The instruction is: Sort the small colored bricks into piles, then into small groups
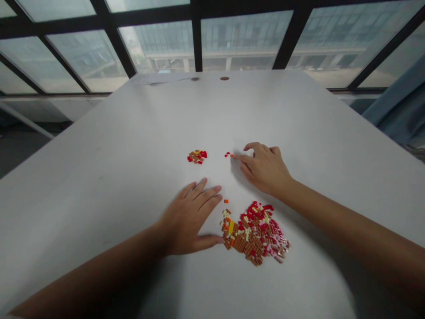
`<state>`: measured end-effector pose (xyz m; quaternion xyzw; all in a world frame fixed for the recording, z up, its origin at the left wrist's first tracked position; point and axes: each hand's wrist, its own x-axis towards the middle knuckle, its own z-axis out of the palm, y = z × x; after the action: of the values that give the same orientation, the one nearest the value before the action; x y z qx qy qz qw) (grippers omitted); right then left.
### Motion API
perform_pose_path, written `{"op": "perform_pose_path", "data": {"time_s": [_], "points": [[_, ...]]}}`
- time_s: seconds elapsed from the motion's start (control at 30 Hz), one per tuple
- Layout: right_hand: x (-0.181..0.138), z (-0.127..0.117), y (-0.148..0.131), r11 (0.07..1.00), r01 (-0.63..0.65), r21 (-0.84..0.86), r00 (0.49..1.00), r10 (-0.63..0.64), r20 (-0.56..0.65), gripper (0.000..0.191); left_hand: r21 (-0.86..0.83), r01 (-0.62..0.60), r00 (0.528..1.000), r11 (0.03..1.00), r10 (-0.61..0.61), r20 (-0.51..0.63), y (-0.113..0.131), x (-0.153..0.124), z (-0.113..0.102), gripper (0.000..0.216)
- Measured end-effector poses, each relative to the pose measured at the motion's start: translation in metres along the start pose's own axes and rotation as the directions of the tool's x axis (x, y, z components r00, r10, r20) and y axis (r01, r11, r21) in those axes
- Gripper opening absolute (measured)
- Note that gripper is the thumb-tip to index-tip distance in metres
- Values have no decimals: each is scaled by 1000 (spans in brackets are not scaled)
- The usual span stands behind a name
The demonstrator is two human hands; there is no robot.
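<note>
My left hand [194, 215] lies palm down on the white table with its fingers spread. Its thumb tip reaches the left edge of a large pile of small building bricks [255, 235] in brown, red, pink, cream and yellow. Just past its fingertips lies a single orange brick [226, 201]. Farther forward, my right hand [264, 166] has its index finger stretched out, the tip at a tiny orange piece [231, 155]. Tiny red pieces [227, 154] sit right beside that one. A smaller pile of red, brown and yellow bricks [197, 157] lies to the left.
The white table [133, 146] extends to a dark-framed window [197, 40]. Two round dark spots [224, 78] and a pale flat sheet [156, 79] are at its far edge. A blue curtain [398, 104] hangs at the right.
</note>
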<state>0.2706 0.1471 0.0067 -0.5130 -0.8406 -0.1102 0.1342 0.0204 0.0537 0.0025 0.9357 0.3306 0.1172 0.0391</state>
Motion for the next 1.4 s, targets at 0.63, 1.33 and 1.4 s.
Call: {"op": "perform_pose_path", "data": {"time_s": [0.63, 1.33, 1.4], "points": [[-54, -22, -4, 963, 215, 161, 976, -208, -63, 30, -2, 18, 1000, 1000, -18, 6, 0, 0, -1, 81], [-83, -22, -6, 902, 200, 383, 980, -192, -60, 32, -5, -138, 949, 990, 130, -288, 3, -3, -12, 46], [-83, -22, -6, 905, 214, 367, 977, -196, -85, 31, -5, -175, 931, 985, 164, -327, 4, -3, -14, 39]]}}
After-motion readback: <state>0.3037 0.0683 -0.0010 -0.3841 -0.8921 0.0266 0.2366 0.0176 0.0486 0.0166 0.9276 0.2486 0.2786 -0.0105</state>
